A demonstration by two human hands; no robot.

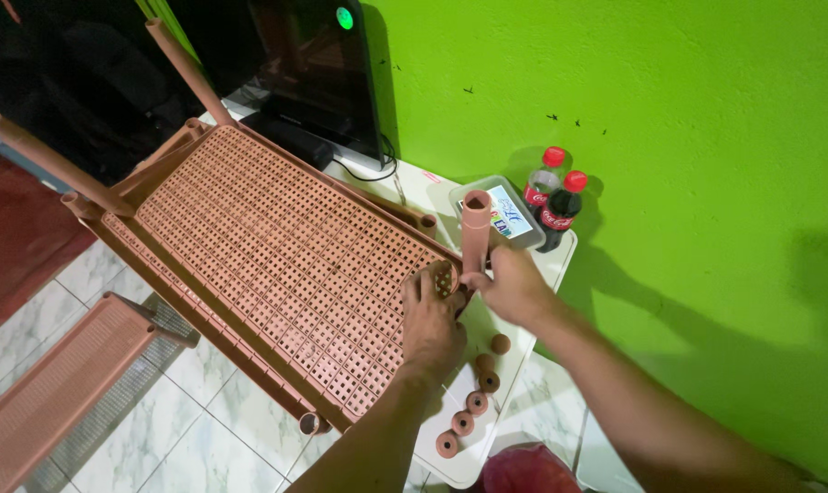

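A brown plastic lattice shelf (268,246) lies tilted across a white table (523,333), with two tube legs sticking up at its far left. My left hand (432,319) rests on the shelf's near right corner, fingers around the corner socket. My right hand (512,283) grips a brown plastic tube leg (475,228) held upright at that same corner. Several small brown caps (476,388) lie in a row on the table just below my left hand.
Two dark soda bottles (553,196) with red caps and a grey box (505,212) stand at the table's far end by the green wall. A black monitor (313,73) is behind the shelf. Another brown shelf panel (58,393) lies on the tiled floor at left.
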